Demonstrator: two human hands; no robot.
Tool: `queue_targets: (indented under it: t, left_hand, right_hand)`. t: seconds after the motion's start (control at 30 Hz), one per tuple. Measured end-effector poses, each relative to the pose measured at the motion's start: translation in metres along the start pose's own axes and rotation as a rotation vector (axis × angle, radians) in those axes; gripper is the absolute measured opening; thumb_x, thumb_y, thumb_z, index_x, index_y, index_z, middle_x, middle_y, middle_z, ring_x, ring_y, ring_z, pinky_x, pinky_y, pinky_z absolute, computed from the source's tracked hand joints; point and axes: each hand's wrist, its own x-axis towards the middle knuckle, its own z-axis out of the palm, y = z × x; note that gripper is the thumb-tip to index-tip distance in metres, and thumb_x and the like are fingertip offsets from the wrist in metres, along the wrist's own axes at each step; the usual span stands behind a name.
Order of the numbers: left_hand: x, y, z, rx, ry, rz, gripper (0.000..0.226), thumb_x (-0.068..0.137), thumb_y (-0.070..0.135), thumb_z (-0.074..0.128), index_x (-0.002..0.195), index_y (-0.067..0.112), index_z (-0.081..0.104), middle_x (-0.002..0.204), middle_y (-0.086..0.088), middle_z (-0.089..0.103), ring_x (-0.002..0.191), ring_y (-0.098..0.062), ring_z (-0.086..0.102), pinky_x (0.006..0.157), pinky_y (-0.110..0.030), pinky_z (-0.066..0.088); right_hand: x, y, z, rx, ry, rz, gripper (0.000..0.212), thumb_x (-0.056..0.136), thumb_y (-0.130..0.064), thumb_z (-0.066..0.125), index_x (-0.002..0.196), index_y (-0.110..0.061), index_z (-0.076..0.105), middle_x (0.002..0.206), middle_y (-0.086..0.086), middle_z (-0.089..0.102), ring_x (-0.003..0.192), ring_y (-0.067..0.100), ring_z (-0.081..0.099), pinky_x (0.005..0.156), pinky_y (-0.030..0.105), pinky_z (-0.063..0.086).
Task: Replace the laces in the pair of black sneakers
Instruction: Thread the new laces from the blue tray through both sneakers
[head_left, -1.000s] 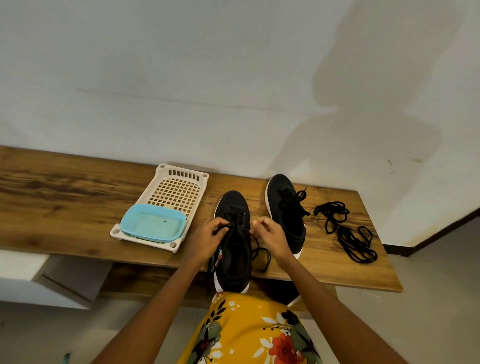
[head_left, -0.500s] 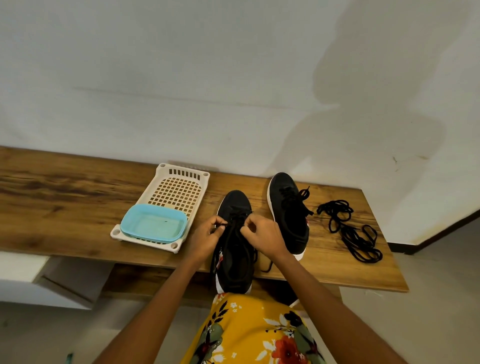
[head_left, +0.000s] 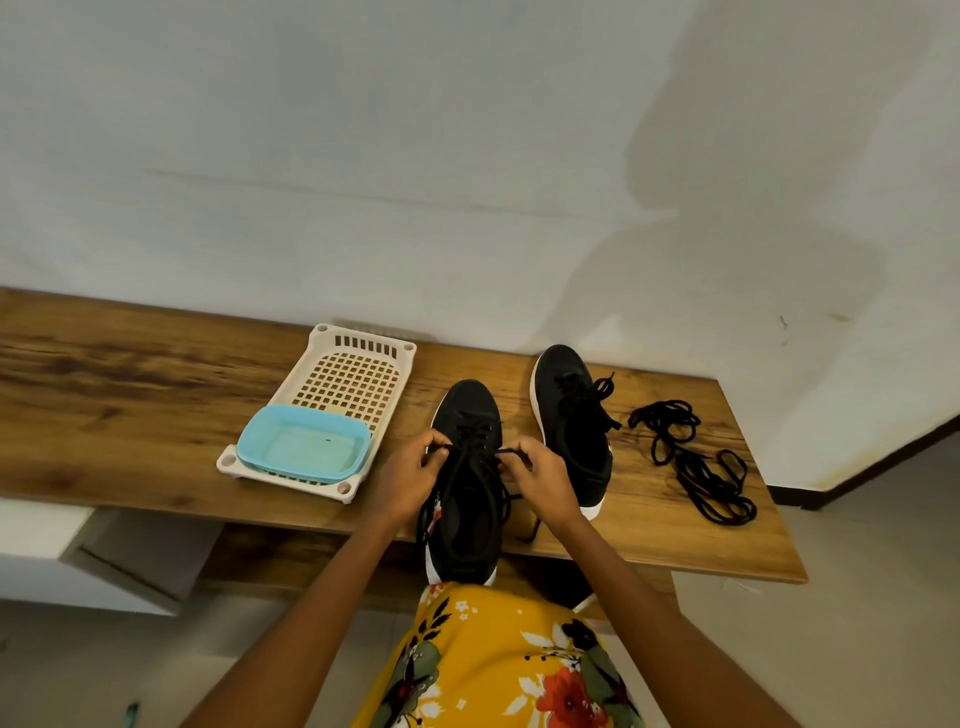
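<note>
Both hands have slid a touch nearer on the shoe since a moment ago, and the right one has opened out from the middle, drawing its lace end away to the right. Nearest us, the near sneaker lies with its heel hanging off the near edge of the wooden bench, toe pointing far, so its long axis runs straight away from the person. The left hand sits on the shoe's left flank, fingertips pinched on a lace end; the right hand mirrors it on the right flank, thumb and fingers closed on the other lace strand. The 2 hands are level with each other, so the lace crosses the tongue at right angles to the shoe, and each hand is equally close to its own row of eyelets. I'd judge the next pull goes outward, sideways from the centre line. A loose tail dangles by the right wrist off the bench edge. Further off, the second sneaker stands laced just to the right, toe also far. Right of it, well apart from both hands, lies the loose pile of laces. Far left sit the cream basket and blue tub.
</note>
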Motion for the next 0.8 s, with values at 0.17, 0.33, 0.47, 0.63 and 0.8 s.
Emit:
queue_targets:
  t: [0.17,0.33,0.47,0.63,0.8]
  left_hand:
    - [-0.001,0.001,0.001,0.02,-0.008,-0.025,0.014,0.095,0.018,0.049,0.09,0.029,0.055,0.097,0.005,0.063,0.093,-0.014,0.059,0.086,-0.042,0.05]
    - [-0.001,0.001,0.0,-0.049,-0.003,-0.071,0.019,0.097,0.015,0.044,0.086,0.026,0.054,0.099,0.004,0.061,0.1,-0.017,0.059,0.091,-0.041,0.047]
    - [0.001,0.0,0.0,-0.181,0.01,-0.09,0.02,0.097,0.012,0.045,0.084,0.025,0.052,0.099,0.005,0.06,0.106,-0.02,0.06,0.097,-0.044,0.047]
    - [0.0,0.002,-0.002,-0.043,-0.064,0.031,0.029,0.092,0.011,0.055,0.108,0.034,0.059,0.114,0.011,0.058,0.109,-0.007,0.054,0.096,-0.031,0.045]
    - [0.001,0.007,0.0,-0.016,-0.011,0.066,0.017,0.09,0.013,0.058,0.091,0.029,0.063,0.098,0.012,0.062,0.1,-0.007,0.057,0.089,-0.025,0.044]
  right_hand:
    - [-0.003,0.0,-0.001,-0.044,-0.029,-0.027,0.015,0.088,-0.017,0.066,0.1,-0.008,0.07,0.095,-0.003,0.061,0.081,-0.002,0.058,0.071,0.005,0.045]
    - [-0.001,0.004,0.001,-0.011,-0.023,0.034,0.011,0.097,-0.012,0.051,0.087,-0.01,0.056,0.099,0.006,0.052,0.085,0.011,0.06,0.08,0.019,0.053]
    - [-0.005,0.008,0.003,0.104,0.016,0.047,0.021,0.1,-0.009,0.04,0.081,-0.018,0.045,0.106,0.016,0.045,0.1,0.022,0.062,0.09,0.034,0.054]
    - [-0.007,0.012,0.006,0.246,0.045,0.112,0.024,0.1,-0.006,0.04,0.077,-0.011,0.043,0.115,0.03,0.047,0.101,0.019,0.062,0.084,0.026,0.055]
    - [-0.009,0.011,0.005,0.532,0.041,0.215,0.026,0.098,0.001,0.036,0.075,-0.009,0.039,0.121,0.035,0.052,0.106,0.023,0.062,0.079,0.023,0.054]
